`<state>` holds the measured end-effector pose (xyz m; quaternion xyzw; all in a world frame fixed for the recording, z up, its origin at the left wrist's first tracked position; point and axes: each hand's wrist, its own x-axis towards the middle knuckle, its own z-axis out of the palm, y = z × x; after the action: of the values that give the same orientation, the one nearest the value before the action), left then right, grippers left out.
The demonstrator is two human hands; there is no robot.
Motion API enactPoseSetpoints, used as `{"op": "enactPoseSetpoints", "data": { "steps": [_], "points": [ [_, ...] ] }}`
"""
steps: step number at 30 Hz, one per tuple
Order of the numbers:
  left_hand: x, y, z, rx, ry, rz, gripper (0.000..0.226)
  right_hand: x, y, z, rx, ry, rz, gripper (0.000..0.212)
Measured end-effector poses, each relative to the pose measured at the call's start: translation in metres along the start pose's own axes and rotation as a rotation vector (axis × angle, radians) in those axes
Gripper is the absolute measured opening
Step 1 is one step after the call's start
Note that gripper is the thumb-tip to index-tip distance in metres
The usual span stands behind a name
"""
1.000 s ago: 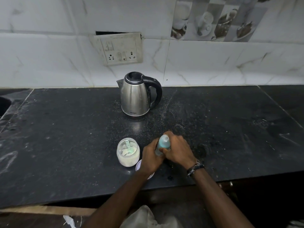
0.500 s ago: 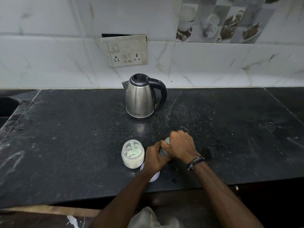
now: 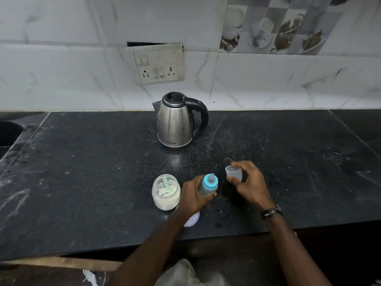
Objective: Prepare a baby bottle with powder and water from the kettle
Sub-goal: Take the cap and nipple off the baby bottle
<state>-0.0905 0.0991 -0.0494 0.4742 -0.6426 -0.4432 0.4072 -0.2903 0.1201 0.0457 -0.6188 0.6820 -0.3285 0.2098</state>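
while the left hand point(image 3: 193, 195) grips the baby bottle point(image 3: 208, 185) around its body, fingers and thumb curled round it, the bottle stands tilted a little on the black counter point(image 3: 82, 182), its blue collar and grey teat uncovered and pointing up and away from the person; the right hand point(image 3: 247, 182) is held just to the right of it, apart from the bottle, pinching the clear cap point(image 3: 233, 171) between thumb and fingertips, the cap's open mouth turned toward the left and clear of the teat; a dark wristband point(image 3: 271, 212) sits on the right wrist; the two hands are near each other but not touching; just left of the left hand stands the open powder jar point(image 3: 166, 191), partly filled with pale powder, with a light green scoop point(image 3: 166, 183) resting inside it; a round white lid point(image 3: 192, 219) lies flat on the counter under the left wrist, mostly hidden by it; farther back, well apart from the hands, the steel kettle point(image 3: 177, 120) stands upright near the wall, lid closed, spout to the left, black handle to the right; above it a switch and socket plate point(image 3: 157, 64) hangs on the white tiled wall point(image 3: 61, 69); fine pale specks are scattered over the counter round the kettle and the hands; whether the bottle holds any liquid cannot be told
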Motion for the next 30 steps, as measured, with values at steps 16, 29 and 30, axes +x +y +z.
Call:
{"op": "enactPoseSetpoints", "data": {
  "steps": [16,29,30],
  "points": [
    [-0.001,0.000,0.002,0.015,-0.005,-0.016,0.061,-0.019,0.047,0.030,-0.133,-0.036,0.184,0.083],
    [-0.002,-0.001,0.001,0.016,0.011,0.005,0.059,0.000,-0.014,-0.003,-0.257,-0.024,0.124,0.074],
    [-0.001,0.000,0.001,0.007,0.012,0.007,0.058,-0.001,-0.026,-0.001,-0.228,-0.005,0.099,0.066]
  ]
}}
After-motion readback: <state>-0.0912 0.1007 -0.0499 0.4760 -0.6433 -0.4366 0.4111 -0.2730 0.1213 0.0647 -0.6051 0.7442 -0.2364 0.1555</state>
